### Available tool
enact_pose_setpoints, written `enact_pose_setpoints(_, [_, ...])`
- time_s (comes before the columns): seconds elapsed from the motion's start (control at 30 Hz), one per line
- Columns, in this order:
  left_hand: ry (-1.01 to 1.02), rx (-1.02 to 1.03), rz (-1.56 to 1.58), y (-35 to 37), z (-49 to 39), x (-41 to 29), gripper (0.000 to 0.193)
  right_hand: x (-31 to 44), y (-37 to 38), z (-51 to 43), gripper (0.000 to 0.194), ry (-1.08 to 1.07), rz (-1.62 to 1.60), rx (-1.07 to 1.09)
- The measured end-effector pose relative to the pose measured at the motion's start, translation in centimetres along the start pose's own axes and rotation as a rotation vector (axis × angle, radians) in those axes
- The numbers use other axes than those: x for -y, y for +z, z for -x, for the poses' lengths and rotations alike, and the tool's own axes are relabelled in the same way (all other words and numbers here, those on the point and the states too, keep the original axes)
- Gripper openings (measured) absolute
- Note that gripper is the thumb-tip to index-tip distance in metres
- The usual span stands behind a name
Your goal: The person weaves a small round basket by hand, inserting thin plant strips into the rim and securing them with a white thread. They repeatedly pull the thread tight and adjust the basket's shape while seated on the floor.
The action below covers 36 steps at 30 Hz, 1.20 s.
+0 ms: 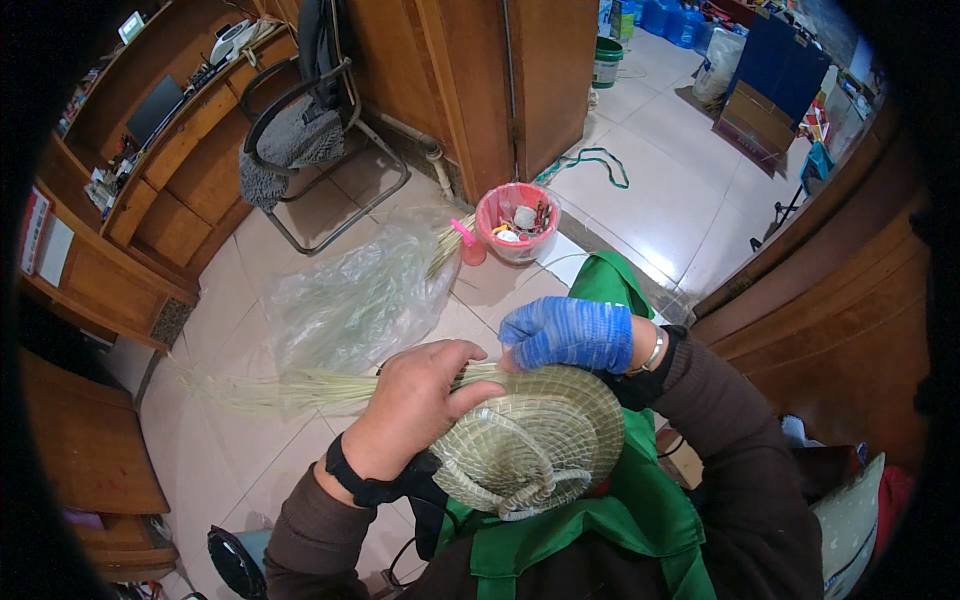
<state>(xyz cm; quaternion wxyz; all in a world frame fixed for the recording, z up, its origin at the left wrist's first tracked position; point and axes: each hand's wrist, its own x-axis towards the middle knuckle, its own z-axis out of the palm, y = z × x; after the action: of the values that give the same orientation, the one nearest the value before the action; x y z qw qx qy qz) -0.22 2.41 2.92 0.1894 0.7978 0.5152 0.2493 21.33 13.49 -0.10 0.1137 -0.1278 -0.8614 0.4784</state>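
A coiled straw basket piece (555,427) with looped cord-like handles rests on my lap over a green apron (592,525). My left hand (420,394), bare, grips a bundle of long pale grass strands (300,390) where it meets the coil's far edge; the loose ends trail off to the left. At that same edge, my right hand (566,334) wears a blue knitted glove with the fingertips exposed. Its fingers are bent and pinched together against the rim beside the strands. Whatever thin strand or tool sits between those fingertips is hidden.
On the tiles ahead lies a clear plastic bag (360,292) of grass stems. Beside it stand a pink spray bottle (470,244) and a red lined bin (517,225). A metal-framed chair (300,142) is by the wooden desk (195,112); a green cord (592,161) lies in the doorway.
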Motion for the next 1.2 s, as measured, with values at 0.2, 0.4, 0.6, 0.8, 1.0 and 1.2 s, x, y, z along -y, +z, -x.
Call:
enact_pose_setpoints(0.2, [-0.027, -0.125, 0.238, 2.0, 0.4, -0.2, 0.027, 0.3, -0.7, -0.3, 0.018, -0.131, 0.098, 0.116])
enact_pose_setpoints(0.4, [-0.045, -0.157, 0.434, 2.6, 0.8, -0.1, 0.015, -0.2, -0.7, 0.1, 0.018, 0.395, -0.756, 0.021])
enact_pose_setpoints(0.6, [-0.162, -0.127, 0.525, 2.9, 1.3, -0.8, 0.01, -2.6, -1.0, -3.8, 0.026, 0.542, -1.036, 0.047])
enact_pose_setpoints(0.8, [-0.256, -0.148, 0.546, 3.5, 1.2, -1.1, 0.011, 1.5, -1.3, -6.2, 0.028, 0.009, -0.215, 0.054])
enact_pose_setpoints(1.0, [-0.201, -0.093, 0.498, 3.0, 1.1, -0.7, 0.014, 7.0, -2.5, -1.7, 0.025, -0.086, -0.058, -0.279])
enact_pose_setpoints(1.2, [-0.22, -0.13, 0.452, 3.1, 1.1, -0.6, 0.014, 3.4, -3.6, 2.1, 0.021, 0.401, 0.449, -0.479])
